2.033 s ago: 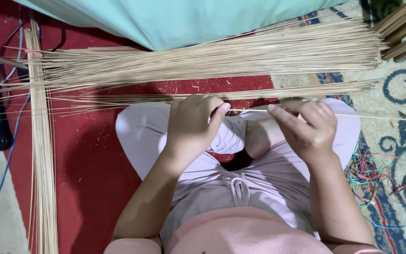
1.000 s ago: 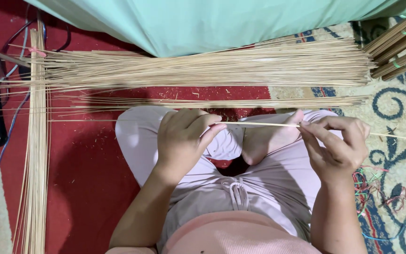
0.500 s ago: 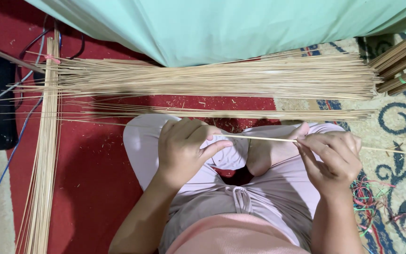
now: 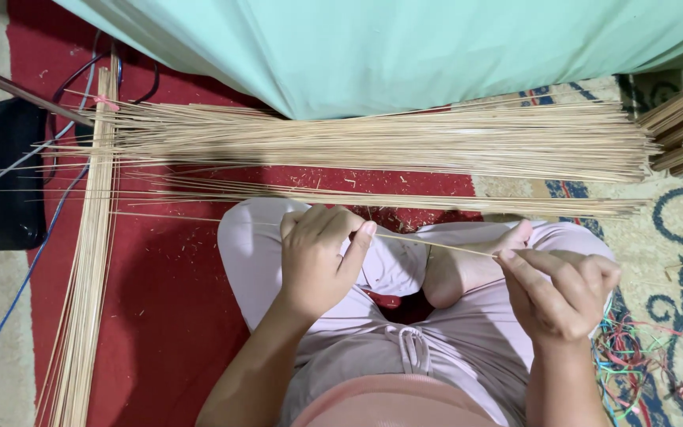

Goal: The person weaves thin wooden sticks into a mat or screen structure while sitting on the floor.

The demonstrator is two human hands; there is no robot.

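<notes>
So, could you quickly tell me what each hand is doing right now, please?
Left hand: closed on the thin stick.
Right hand: pinching the same stick.

Even, soft light; sharp focus.

I see no package, label, sign or screen anywhere in this view.
</notes>
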